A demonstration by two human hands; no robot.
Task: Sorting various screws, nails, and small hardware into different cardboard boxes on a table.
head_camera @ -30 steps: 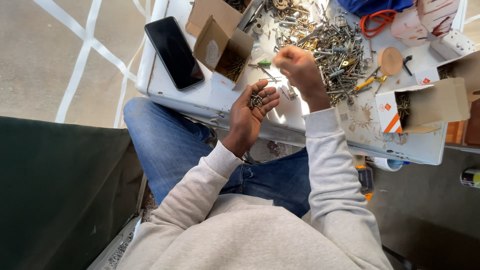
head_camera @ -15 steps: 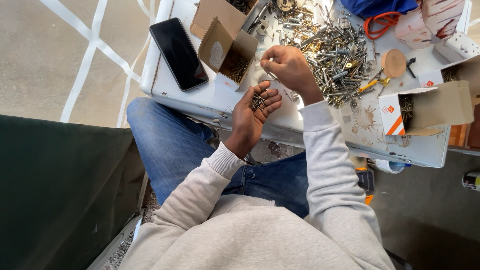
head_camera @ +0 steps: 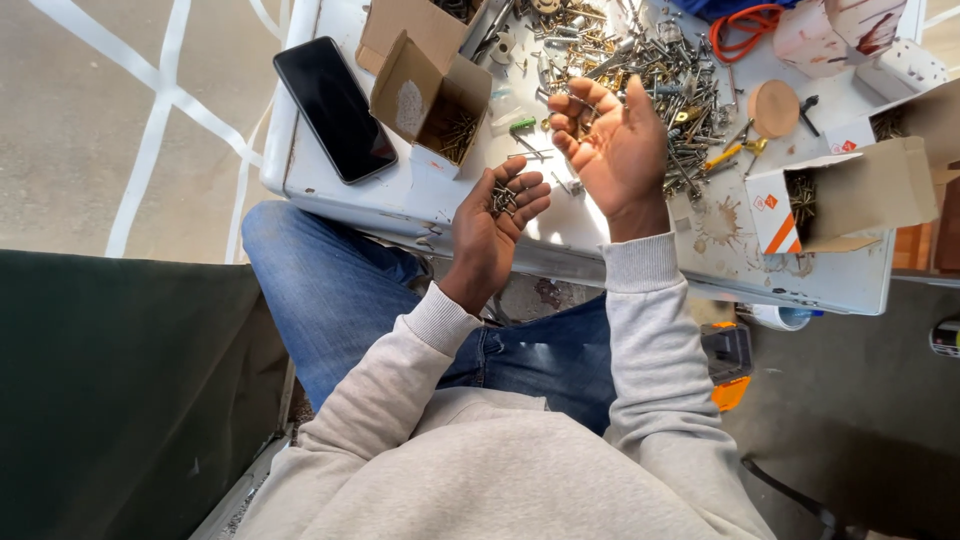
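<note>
My left hand (head_camera: 490, 225) is cupped palm-up at the near edge of the white table (head_camera: 600, 235), holding a small bunch of dark screws (head_camera: 503, 198). My right hand (head_camera: 612, 145) is lifted palm-up with fingers spread, just right of the left hand and over the edge of a large heap of mixed screws (head_camera: 640, 60); a few small screws seem to lie on its fingers. An open cardboard box (head_camera: 432, 100) with screws inside stands just beyond my left hand.
A black phone (head_camera: 335, 108) lies at the table's left end. A white-and-orange screw box (head_camera: 830, 195) lies open at the right. An orange cord (head_camera: 745, 20), a round wooden disc (head_camera: 775, 107) and more boxes lie at the far side. A dark green surface (head_camera: 120, 390) fills the lower left.
My right hand has turned palm-up and spread its fingers; before, it was pinched over the screws. My left hand has stayed cupped with its screws.
</note>
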